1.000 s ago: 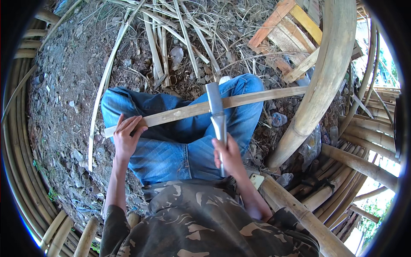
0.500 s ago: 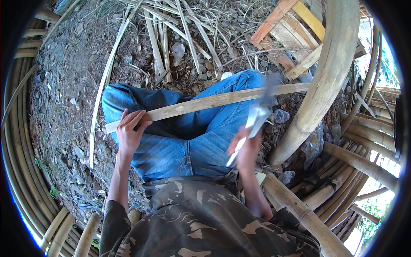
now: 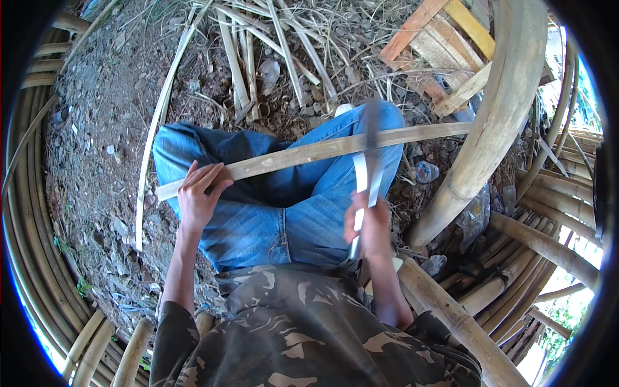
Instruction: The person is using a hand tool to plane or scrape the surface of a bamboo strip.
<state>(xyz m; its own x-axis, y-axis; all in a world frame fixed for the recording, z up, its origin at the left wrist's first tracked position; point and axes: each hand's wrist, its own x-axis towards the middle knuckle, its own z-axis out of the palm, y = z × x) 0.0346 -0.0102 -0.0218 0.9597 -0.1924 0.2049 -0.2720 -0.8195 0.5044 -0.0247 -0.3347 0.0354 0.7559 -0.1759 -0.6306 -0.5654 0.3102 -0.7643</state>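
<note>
A long split bamboo strip (image 3: 290, 157) lies across my bent knees, rising a little toward the right. My left hand (image 3: 198, 197) grips it near its left end, with the thumb and fingers closed about it. In my right hand (image 3: 374, 227) is a knife (image 3: 372, 132), its dark blade blurred and pointing away from me. Two bright, pale edges show between the blade and my fist; I cannot tell exactly what they are. The blade crosses the strip over my right knee. The strip's right end reaches a thick bamboo pole (image 3: 480, 138).
More split strips (image 3: 284, 48) lie on the littered ground ahead. One long thin strip (image 3: 147, 168) lies left of my knee. At the far right is a wooden crate (image 3: 445, 48). Bamboo poles (image 3: 541, 242) hem in the right side, and others (image 3: 42, 219) curve along the left.
My right hand and the knife have swung slightly left, the blade now standing more upright over the strip. My left hand and the strip have hardly moved.
</note>
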